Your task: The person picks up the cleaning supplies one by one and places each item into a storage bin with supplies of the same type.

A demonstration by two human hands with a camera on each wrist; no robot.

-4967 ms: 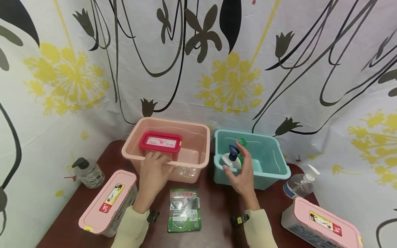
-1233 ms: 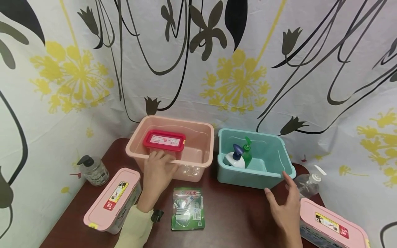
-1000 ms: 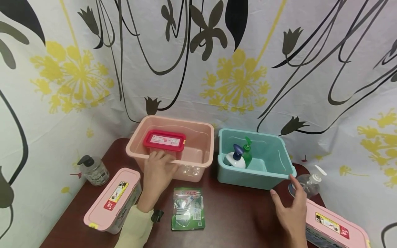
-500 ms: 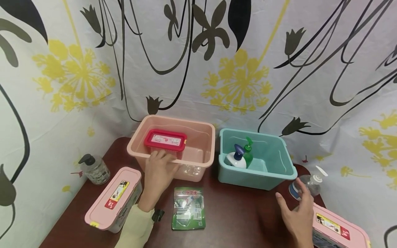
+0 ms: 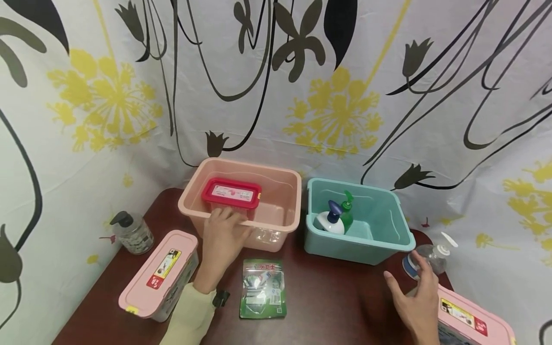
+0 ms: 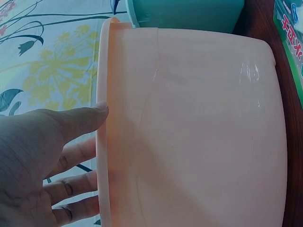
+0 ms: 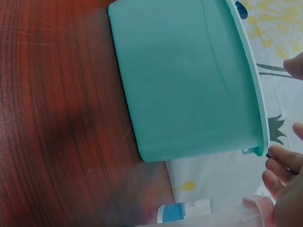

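Observation:
My left hand (image 5: 223,242) grips the front rim of a pink bin (image 5: 288,203), its fingers reaching over the edge. In the left wrist view, the thumb presses on the rim of that bin (image 6: 199,113) and the fingers pass behind it. A clear box with a red lid (image 5: 231,193) sits in the bin, just beyond those fingers. Over on the right, my right hand (image 5: 416,299) hovers with spread fingers and holds nothing, close to the front right corner of a teal bin (image 5: 345,247). A white pump bottle (image 5: 331,222) and a green pump bottle (image 5: 347,215) stand inside the teal bin.
A green pouch (image 5: 263,290) lies on the dark red table (image 5: 327,306). Pink-lidded boxes stand left (image 5: 159,273) and right (image 5: 467,316). A black-topped pump bottle (image 5: 132,233) and a white-topped one (image 5: 431,258) flank the bins. Patterned cloth (image 5: 258,115) hangs behind.
My right hand has left the white pump bottle in the teal bin and moved right, past the bin's front corner. The left hand stays on the pink bin's rim. The view has shifted slightly.

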